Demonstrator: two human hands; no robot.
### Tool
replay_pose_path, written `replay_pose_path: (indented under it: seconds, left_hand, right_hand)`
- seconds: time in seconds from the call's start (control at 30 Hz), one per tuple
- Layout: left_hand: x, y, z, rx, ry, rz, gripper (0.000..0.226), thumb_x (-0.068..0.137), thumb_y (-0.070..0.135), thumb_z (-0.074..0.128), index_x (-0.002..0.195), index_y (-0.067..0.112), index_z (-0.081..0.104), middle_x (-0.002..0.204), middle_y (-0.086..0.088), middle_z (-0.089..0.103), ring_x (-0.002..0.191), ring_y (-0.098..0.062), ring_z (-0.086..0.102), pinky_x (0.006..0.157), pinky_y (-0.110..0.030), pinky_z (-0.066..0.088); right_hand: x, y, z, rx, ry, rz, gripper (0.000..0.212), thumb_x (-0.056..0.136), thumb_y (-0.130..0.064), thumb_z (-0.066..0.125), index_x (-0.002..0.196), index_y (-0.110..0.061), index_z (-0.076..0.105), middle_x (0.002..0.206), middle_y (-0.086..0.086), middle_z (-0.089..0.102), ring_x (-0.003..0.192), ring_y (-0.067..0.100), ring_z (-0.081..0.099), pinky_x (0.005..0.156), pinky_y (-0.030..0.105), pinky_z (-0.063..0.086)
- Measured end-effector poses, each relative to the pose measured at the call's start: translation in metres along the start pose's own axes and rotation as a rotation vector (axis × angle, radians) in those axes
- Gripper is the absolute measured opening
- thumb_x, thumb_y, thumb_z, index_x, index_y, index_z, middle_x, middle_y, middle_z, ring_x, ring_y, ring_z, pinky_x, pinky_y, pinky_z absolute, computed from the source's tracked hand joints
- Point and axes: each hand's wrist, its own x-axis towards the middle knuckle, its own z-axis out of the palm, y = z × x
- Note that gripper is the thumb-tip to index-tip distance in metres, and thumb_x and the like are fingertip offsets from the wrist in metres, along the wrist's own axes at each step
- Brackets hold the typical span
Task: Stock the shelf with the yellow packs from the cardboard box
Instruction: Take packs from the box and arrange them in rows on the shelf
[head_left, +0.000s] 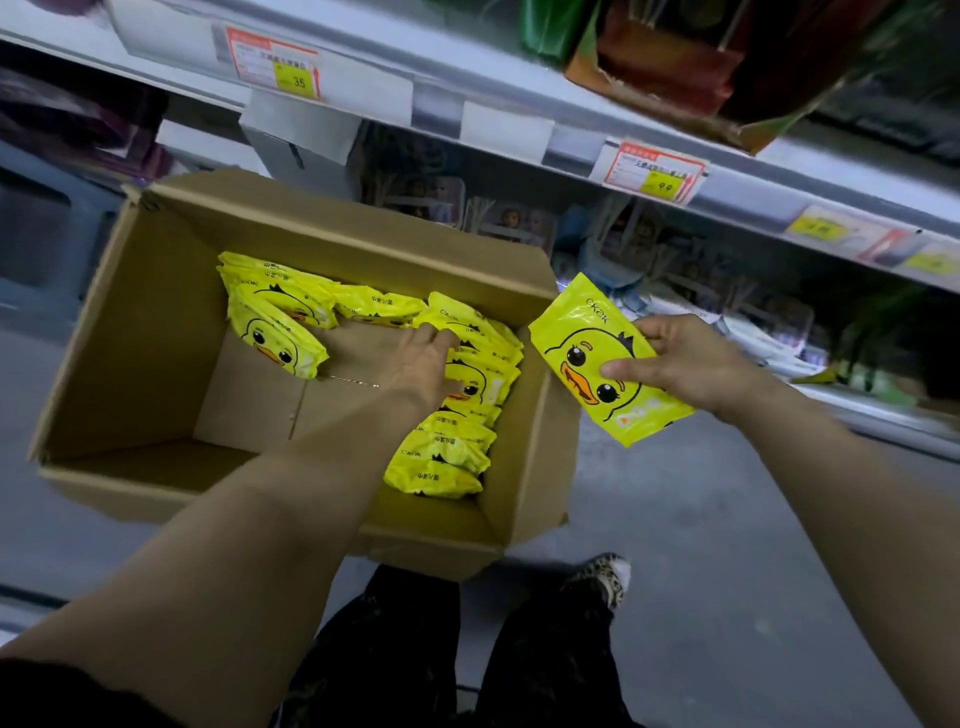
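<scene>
One yellow pack (597, 364) with a duck face is pinched between thumb and fingers of the right hand (685, 364), outside the cardboard box (130, 338), just beside its right wall; a row of packs (452, 447) is stacked along that wall inside; its far pack (462, 314) is gripped by the curled fingers of the left hand (415, 364); more packs (275, 312) are seen at the box's far side; a shelf edge (519, 130) with price tags (654, 171) is seen above
</scene>
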Motion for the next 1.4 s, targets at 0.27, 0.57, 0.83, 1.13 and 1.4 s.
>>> replay_pose_path:
  seconds: [0.27,0.57,0.83,1.13,1.4]
  left_hand:
    - [-0.007,0.009,0.007,0.372,-0.075,-0.013,0.045,0.086,0.046,0.069,0.124,0.026,0.057,0.126,-0.003,0.061,0.122,-0.027,0.047,0.095,-0.036,0.040]
    - [-0.001,-0.042,-0.002,-0.051,-0.155,-0.233,0.083,0.056,0.084,0.043,0.111,0.027,0.067,0.109,0.001,0.067,0.108,-0.030,0.059,0.103,-0.048,0.041]
    - [-0.123,0.077,-0.116,-0.695,-0.180,-0.066,0.031,0.097,0.030,0.059,0.126,0.016,0.058,0.124,-0.008,0.066,0.109,-0.025,0.064,0.098,-0.039,0.048]
    - [-0.185,0.215,-0.183,-0.811,-0.092,0.127,0.035,0.077,0.013,0.080,0.109,0.008,0.068,0.102,-0.014,0.074,0.090,-0.031,0.072,0.084,-0.044,0.057]
    - [-0.211,0.348,-0.210,-0.793,0.037,0.274,0.026,0.077,0.008,0.079,0.102,0.010,0.070,0.096,-0.011,0.076,0.083,-0.026,0.073,0.074,-0.038,0.060]
  right_hand:
    - [-0.013,0.019,0.001,0.073,0.059,-0.017,0.028,0.079,-0.015,0.082,0.105,-0.013,0.073,0.092,0.001,0.078,0.080,0.019,0.076,0.073,0.033,0.061]
    - [-0.051,0.010,-0.013,0.032,0.073,-0.075,0.028,0.080,-0.017,0.083,0.104,-0.011,0.072,0.092,0.003,0.078,0.081,0.021,0.076,0.075,0.034,0.060]
    - [-0.115,-0.006,-0.064,-0.071,0.192,-0.222,0.018,0.076,-0.019,0.085,0.087,-0.023,0.072,0.088,0.000,0.078,0.085,0.020,0.075,0.084,0.040,0.059]
    - [-0.210,0.000,-0.160,-0.163,0.313,-0.414,0.017,0.075,-0.021,0.086,0.088,-0.024,0.074,0.087,0.000,0.078,0.081,0.019,0.073,0.085,0.043,0.058]
    - [-0.293,0.044,-0.262,-0.116,0.462,-0.500,0.020,0.076,-0.012,0.085,0.093,-0.013,0.075,0.088,0.012,0.077,0.077,0.024,0.071,0.078,0.041,0.059]
